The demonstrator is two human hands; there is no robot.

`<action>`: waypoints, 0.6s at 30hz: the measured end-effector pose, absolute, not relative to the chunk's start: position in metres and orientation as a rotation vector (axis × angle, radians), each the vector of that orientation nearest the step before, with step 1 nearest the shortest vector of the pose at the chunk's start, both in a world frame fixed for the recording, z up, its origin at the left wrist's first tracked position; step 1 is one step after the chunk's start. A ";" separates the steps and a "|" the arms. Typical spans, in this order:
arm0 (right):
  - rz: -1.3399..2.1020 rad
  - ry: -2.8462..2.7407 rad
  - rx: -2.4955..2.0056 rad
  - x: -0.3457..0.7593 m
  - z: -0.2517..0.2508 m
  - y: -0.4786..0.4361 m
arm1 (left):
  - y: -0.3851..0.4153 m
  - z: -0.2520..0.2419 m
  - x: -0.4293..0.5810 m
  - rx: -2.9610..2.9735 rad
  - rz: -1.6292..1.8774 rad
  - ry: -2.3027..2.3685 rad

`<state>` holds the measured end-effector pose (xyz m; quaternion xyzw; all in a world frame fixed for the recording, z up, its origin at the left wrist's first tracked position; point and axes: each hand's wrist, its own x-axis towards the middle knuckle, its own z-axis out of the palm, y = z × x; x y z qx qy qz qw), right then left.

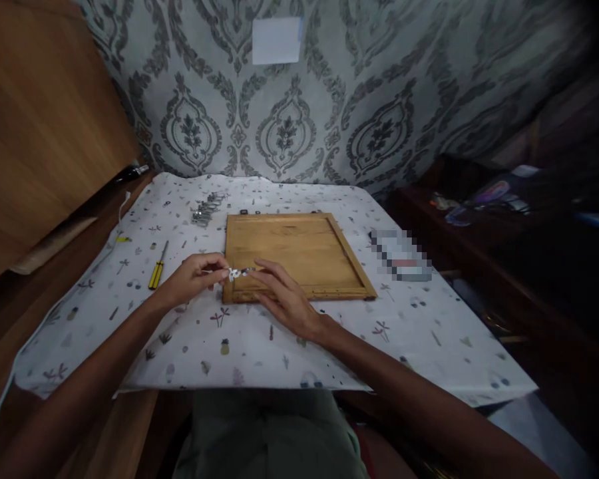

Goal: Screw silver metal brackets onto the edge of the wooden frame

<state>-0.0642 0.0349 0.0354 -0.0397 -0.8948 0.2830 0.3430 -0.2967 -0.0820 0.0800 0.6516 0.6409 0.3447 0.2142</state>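
A shallow wooden frame panel [299,249] lies flat on a patterned white cloth [259,346]. My left hand [194,278] and my right hand [284,299] meet at the panel's near left corner. Between their fingertips is a small shiny metal fitting [235,273], pinched by both hands right at the panel's edge. My right hand's fingers rest on the panel's front rail. What kind of fitting it is I cannot make out.
A yellow-handled screwdriver [157,267] lies on the cloth left of my left hand. Several small metal parts [207,207] sit at the far left of the cloth. A blurred flat object [402,256] lies right of the panel. A wooden board [44,126] leans at the left; dark clutter is at the right.
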 end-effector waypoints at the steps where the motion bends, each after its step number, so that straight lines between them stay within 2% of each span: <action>1: 0.750 -2.324 -0.105 -0.065 0.034 0.033 | -0.077 0.080 -0.294 1.778 0.939 1.722; 7: 0.895 -2.294 -0.150 -0.067 0.019 0.023 | -0.060 0.066 -0.287 1.685 0.903 1.611; 13: 1.089 -2.262 -0.233 -0.063 0.015 0.019 | -0.074 0.044 -0.277 1.632 1.087 1.846; 16: 1.180 -2.197 -0.347 -0.062 0.018 0.019 | -0.079 0.037 -0.276 2.073 1.192 1.968; 18: 1.227 -2.135 -0.421 -0.063 0.020 0.018 | -0.078 0.036 -0.277 2.160 1.208 1.960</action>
